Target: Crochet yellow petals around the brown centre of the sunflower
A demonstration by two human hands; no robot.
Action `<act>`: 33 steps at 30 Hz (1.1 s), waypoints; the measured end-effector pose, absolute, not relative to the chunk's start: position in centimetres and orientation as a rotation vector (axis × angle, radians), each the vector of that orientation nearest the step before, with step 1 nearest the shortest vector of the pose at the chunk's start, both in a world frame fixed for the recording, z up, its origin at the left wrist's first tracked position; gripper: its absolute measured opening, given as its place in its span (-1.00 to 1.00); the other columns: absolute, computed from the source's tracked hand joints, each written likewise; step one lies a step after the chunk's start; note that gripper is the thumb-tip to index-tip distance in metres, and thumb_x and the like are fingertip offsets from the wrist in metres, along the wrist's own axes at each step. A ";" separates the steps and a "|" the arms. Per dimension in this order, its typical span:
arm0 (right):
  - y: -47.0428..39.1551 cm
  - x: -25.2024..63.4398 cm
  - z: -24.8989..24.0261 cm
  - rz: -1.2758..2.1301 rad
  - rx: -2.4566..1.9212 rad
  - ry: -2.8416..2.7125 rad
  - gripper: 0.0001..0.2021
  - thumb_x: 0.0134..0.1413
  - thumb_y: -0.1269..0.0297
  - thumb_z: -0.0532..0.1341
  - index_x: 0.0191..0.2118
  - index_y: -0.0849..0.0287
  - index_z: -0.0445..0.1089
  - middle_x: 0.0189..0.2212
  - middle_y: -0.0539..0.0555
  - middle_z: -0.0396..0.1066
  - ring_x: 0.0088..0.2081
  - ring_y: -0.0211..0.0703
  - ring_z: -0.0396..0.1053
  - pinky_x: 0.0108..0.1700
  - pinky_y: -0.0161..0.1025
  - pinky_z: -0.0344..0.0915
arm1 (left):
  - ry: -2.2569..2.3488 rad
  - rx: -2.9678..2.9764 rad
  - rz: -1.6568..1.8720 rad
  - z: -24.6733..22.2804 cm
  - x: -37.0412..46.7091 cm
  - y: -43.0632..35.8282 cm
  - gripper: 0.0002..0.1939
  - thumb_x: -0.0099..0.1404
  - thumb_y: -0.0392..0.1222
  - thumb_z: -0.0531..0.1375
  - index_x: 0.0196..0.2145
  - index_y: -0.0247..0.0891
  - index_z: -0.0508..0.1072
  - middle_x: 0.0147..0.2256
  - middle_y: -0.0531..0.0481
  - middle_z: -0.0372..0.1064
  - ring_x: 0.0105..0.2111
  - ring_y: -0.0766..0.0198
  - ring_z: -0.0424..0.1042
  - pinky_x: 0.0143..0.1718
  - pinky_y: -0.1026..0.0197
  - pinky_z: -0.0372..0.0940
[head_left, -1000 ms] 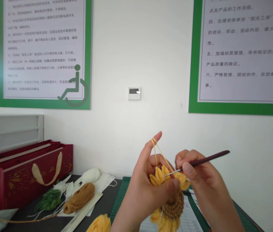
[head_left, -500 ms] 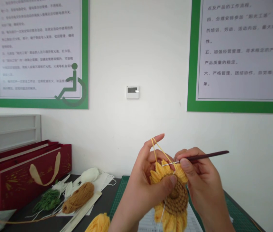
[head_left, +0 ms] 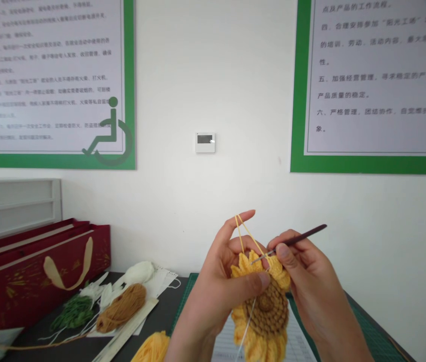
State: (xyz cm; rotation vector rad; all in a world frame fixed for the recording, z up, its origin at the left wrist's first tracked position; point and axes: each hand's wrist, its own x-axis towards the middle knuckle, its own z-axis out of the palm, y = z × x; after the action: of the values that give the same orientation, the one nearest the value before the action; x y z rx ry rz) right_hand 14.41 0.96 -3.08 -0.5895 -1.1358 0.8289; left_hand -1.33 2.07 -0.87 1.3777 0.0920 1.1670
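Note:
A crocheted sunflower [head_left: 268, 306], brown in the middle with yellow petals, is pinched in my left hand [head_left: 216, 281], thumb across its front. Yellow yarn [head_left: 248, 231] loops over my raised left index finger and runs down to the petals. My right hand [head_left: 307, 276] is closed on a crochet hook [head_left: 305, 235] with a dark handle; its thin metal tip is at the upper petals, by the yarn. A pale thread [head_left: 248, 322] hangs across the flower's front. My left fingertips behind the flower are partly hidden.
Brown yarn [head_left: 122, 307], green yarn [head_left: 73, 311] and white yarn [head_left: 139, 272] lie on the dark table at left. A yellow yarn ball [head_left: 151, 348] sits near my left wrist. Red gift bags [head_left: 77, 266] stand behind. Under my hands are a printed sheet [head_left: 222, 347] and a green cutting mat [head_left: 377, 329].
The crochet hook has turned, its handle end now higher and further left. The flower has shifted slightly left, showing more of its brown middle. My left index finger still holds up the yarn.

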 end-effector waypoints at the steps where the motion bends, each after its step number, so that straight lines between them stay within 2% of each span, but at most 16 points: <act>1: 1.0 14.6 -3.1 0.815 -0.584 -1.151 -0.70 0.04 0.01 0.46 -0.32 0.13 0.50 -0.48 -0.02 0.43 -0.46 -0.30 0.39 -0.44 -0.43 0.29 | 0.100 1.373 1.169 -0.8 -1.3 2.0 -0.15 0.15 -0.40 0.47 0.32 -0.06 0.29 -0.29 0.06 0.44 -0.36 0.35 0.38 -0.36 0.32 0.27; 10: 0.6 14.3 -2.9 0.673 -0.622 -1.198 -0.71 0.12 0.00 0.41 -0.33 0.12 0.47 -0.47 0.00 0.46 -0.44 -0.27 0.44 -0.41 -0.42 0.33 | 0.153 1.382 1.181 -0.6 -1.7 1.8 -0.17 0.19 -0.45 0.40 0.33 -0.04 0.27 -0.27 0.06 0.42 -0.35 0.34 0.38 -0.32 0.29 0.26; 21: -0.9 13.5 -1.9 0.664 -0.673 -1.189 -0.71 0.11 0.00 0.42 -0.35 0.09 0.46 -0.49 -0.07 0.40 -0.47 -0.36 0.29 -0.42 -0.44 0.23 | 0.182 1.389 1.198 -0.2 -1.6 1.4 -0.14 0.16 -0.34 0.47 0.33 -0.04 0.25 -0.28 0.06 0.43 -0.35 0.32 0.38 -0.32 0.27 0.26; 29: 1.0 14.5 -3.1 0.615 -0.575 -1.254 -0.79 0.14 0.07 0.41 -0.27 0.06 0.48 -0.41 -0.02 0.48 -0.42 -0.29 0.41 -0.37 -0.40 0.35 | 0.082 1.492 1.166 -0.9 -2.0 2.6 -0.16 0.24 -0.36 0.42 0.36 0.08 0.20 -0.20 0.03 0.43 -0.28 0.31 0.38 -0.28 0.25 0.26; 33: 1.8 15.0 -3.4 0.517 -0.558 -1.307 -0.87 0.22 0.15 0.35 -0.24 0.07 0.48 -0.39 0.00 0.50 -0.40 -0.26 0.45 -0.38 -0.37 0.38 | 0.092 1.519 1.179 -0.9 -2.2 2.6 -0.17 0.25 -0.38 0.39 0.37 0.07 0.21 -0.18 0.02 0.43 -0.26 0.29 0.38 -0.27 0.25 0.26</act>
State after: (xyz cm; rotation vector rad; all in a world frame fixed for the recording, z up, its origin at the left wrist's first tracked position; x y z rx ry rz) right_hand 15.02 1.83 -3.40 -0.5579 -1.3073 0.5173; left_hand -2.22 2.59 -0.89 1.5193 0.0924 1.1794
